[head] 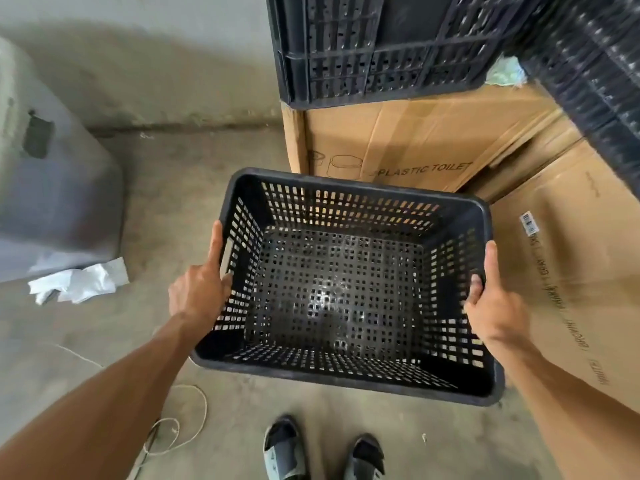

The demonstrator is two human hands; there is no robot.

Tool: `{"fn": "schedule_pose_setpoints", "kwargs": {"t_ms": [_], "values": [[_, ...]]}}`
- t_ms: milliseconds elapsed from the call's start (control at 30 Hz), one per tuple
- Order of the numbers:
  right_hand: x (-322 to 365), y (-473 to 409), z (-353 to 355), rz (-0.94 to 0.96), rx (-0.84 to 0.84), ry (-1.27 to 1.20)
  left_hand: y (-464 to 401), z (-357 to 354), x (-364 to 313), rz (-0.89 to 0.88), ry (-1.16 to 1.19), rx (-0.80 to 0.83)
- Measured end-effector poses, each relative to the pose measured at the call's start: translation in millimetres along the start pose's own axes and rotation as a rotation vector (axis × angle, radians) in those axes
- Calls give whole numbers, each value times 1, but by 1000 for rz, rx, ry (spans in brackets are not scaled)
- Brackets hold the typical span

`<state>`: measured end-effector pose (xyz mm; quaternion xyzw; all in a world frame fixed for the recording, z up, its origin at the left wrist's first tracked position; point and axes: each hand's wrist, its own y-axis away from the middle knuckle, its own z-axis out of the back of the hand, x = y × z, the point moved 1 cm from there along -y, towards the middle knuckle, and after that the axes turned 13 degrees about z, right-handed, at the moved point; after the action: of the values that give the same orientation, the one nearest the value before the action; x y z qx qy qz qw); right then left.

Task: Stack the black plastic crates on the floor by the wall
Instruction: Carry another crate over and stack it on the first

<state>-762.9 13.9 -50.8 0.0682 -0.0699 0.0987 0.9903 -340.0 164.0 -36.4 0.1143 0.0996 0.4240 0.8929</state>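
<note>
- Your feet in grey-and-black sandals (287, 448) stand at the near edge on the bare concrete floor (214, 188), with a loop of pale cord (183, 420) lying just to their left; mind it when you step.
- Your left hand (199, 292) is closed on the left short wall of the black crate (346, 292), thumb laid up along the outside of the rim and fingers hooked in through the handle slot.
- Your right hand (493, 306) clamps the right short wall the same way, thumb up on the outside, fingertips curled over the rim to the inside.
- That crate is empty, open side up, and appears to be carried clear of the floor in front of you; it is not yet set on anything.
- Right of the crate, cardboard boxes (398, 147) crowd in close: one flat against its right side, another printed "PLASTIC TOILET" just beyond its far rim. You have little room to swing right.
- Left of the crate the floor lies open out to a crumpled white sheet (79, 282) and a grey bin (59, 202) lying beyond it.
- Farther off, more black crates (381, 46) sit on top of the cardboard and run off the right edge, so I judge much of the stacking is left to do.
- Farthest, the pale wall (156, 64) meets the floor at a clear strip left of the boxes; that looks the likeliest spot for the stack.
</note>
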Motion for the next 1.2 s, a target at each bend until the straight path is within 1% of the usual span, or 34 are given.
{"fn": "schedule_pose_setpoints", "kwargs": {"t_ms": [133,233,367,467,600,767,933,1033,1200], "values": [[-4,-10,6,18,34,-14,12,-2,-1,13,20,1],[-7,-13,6,30,28,-31,22,-7,0,36,30,-6],[-9,-21,9,54,34,12,34,-14,2,74,46,-11],[-6,-33,14,124,61,76,45,-22,8,121,85,-11],[-2,-47,12,183,67,96,54,-28,12,172,100,-12],[-7,-46,8,195,31,107,48,-22,5,160,90,-30],[-7,-44,0,187,40,107,43,-26,7,148,78,-66],[-6,-47,3,189,37,51,47,-22,5,123,100,-80],[-5,-42,7,202,42,-1,49,-27,6,164,112,-82]]}}
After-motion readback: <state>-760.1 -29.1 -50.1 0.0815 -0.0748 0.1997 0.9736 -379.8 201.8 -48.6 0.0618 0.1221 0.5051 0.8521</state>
